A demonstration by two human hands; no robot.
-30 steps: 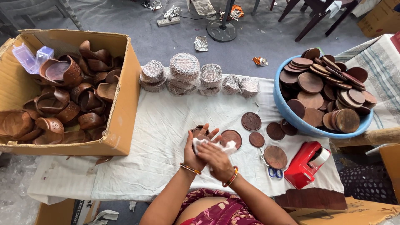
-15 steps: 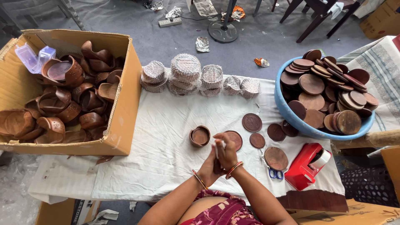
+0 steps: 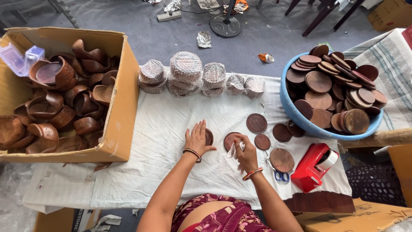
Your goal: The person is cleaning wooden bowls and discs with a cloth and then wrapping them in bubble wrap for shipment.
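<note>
A person sits at the near edge of a table (image 3: 141,172) covered in white cloth, seen from above. The left hand (image 3: 198,138) now lies flat with fingers spread over a small brown wooden cup (image 3: 209,136) near the middle of the cloth; half a second ago that cup stood free and both hands were together, so the cup has just been taken up again. The right hand (image 3: 245,153) pinches a scrap of clear wrap (image 3: 232,150), fingers closed on it, just beside a round wooden lid (image 3: 230,140). That looks like wrapping about to begin on this piece.

Toward the right near corner lie blue-handled scissors (image 3: 281,176) and a red tape dispenser (image 3: 313,166). Beyond the hands, several loose lids (image 3: 256,123) lie flat on the cloth. At the right edge sits a blue tub (image 3: 296,114) piled with more lids. At the left edge an open cardboard box (image 3: 122,111) holds many wooden cups. Along the far edge stands a row of foil-wrapped bundles (image 3: 186,68). Beyond is grey floor with scraps.
</note>
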